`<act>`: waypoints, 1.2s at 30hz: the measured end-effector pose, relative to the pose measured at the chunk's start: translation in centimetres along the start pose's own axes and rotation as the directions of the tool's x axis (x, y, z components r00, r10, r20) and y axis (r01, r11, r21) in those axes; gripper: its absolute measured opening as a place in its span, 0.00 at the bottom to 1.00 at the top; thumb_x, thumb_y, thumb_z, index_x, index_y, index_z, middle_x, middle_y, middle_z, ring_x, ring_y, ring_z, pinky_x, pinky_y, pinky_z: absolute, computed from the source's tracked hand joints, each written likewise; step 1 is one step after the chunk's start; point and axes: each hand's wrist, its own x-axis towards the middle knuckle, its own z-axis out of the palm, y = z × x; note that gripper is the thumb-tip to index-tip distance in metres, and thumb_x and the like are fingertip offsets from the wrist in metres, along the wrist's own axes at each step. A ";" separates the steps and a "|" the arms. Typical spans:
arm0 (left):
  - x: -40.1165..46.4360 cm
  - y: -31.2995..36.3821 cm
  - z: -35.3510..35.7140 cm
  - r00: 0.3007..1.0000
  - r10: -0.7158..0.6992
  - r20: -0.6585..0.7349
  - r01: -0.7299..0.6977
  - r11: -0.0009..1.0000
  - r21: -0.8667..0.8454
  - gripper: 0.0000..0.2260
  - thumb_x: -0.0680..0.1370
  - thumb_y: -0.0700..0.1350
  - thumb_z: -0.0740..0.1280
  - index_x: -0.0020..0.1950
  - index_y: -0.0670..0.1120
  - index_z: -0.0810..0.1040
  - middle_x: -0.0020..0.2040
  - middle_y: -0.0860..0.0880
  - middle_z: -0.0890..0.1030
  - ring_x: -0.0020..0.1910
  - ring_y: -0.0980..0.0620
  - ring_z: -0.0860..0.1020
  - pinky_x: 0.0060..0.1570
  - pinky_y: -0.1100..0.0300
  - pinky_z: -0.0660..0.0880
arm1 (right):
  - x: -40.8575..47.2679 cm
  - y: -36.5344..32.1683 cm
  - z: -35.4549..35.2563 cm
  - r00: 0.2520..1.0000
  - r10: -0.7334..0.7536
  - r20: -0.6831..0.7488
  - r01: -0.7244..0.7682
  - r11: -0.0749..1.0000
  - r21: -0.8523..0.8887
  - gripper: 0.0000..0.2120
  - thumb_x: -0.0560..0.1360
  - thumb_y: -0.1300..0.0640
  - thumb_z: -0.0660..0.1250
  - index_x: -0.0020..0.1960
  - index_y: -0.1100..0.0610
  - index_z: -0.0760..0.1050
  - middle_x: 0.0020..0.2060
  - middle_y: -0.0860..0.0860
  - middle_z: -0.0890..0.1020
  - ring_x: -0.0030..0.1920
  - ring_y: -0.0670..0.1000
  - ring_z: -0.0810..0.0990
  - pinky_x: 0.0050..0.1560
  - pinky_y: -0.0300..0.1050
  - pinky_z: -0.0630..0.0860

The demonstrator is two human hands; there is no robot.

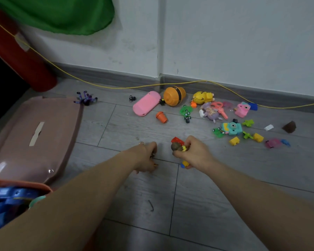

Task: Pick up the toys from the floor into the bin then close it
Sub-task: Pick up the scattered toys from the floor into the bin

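Fingers of my right hand [192,153] curl around a fistful of small toys: a brown lump [176,146], a red block [177,140] poking out above it, a yellow-and-blue piece [185,164] at the heel. My left hand [146,157] is curled low over the floor [127,127] on something small; a sliver of it shows under the fingers, though what it is I cannot tell. These bits look like light, hard plastic, slick and easily spilled, so I would judge a closed fist safer than a pinch. Beyond lie the rest, well apart from the bin: a pink case [146,105] and an orange ball [174,96], likely needing a whole-hand grasp, an orange cup [161,117], a yellow duck [202,97], a teal camera [232,128], and scattered blocks. A purple spider toy [85,99] sits by the pink lid [34,138], which lies flat beside the open bin [20,185], already partly filled. Grey plank flooring meets a white wall [243,42], a yellow cord [134,87] trailing along it.
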 end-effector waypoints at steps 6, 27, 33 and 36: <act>0.6 -1.2 2.0 0.995 -0.010 -0.103 0.008 1.000 -0.018 0.22 0.74 0.49 0.71 0.62 0.53 0.63 0.60 0.45 0.64 0.50 0.46 0.74 0.55 0.52 0.74 | 1.8 0.3 1.4 1.000 -0.001 0.001 0.000 0.990 0.140 0.18 0.67 0.55 0.78 0.42 0.54 0.67 0.39 0.57 0.77 0.33 0.54 0.78 0.25 0.42 0.76; -0.4 -2.5 2.1 0.987 0.025 -0.161 -0.040 0.996 -0.086 0.23 0.74 0.41 0.70 0.65 0.53 0.66 0.58 0.45 0.68 0.52 0.46 0.74 0.53 0.54 0.73 | 1.0 -0.2 2.9 0.994 0.043 0.096 -0.078 0.915 0.397 0.15 0.68 0.58 0.77 0.45 0.56 0.70 0.37 0.53 0.78 0.34 0.53 0.80 0.34 0.55 0.83; -0.3 -2.4 0.7 0.989 0.060 -0.139 -0.069 0.995 -0.065 0.20 0.72 0.44 0.73 0.62 0.51 0.71 0.53 0.49 0.72 0.49 0.50 0.72 0.47 0.61 0.69 | 1.4 -1.1 2.0 0.983 0.091 0.159 -0.165 0.817 0.553 0.13 0.71 0.59 0.75 0.46 0.57 0.71 0.39 0.56 0.80 0.35 0.52 0.80 0.37 0.54 0.83; -0.7 -2.6 -0.8 0.988 0.082 -0.133 -0.092 0.993 -0.075 0.20 0.71 0.43 0.75 0.61 0.49 0.74 0.50 0.52 0.75 0.48 0.52 0.73 0.44 0.64 0.67 | 1.2 -1.8 1.8 0.977 0.061 0.206 -0.170 0.808 0.565 0.14 0.71 0.58 0.76 0.47 0.57 0.71 0.39 0.56 0.79 0.36 0.54 0.81 0.38 0.52 0.82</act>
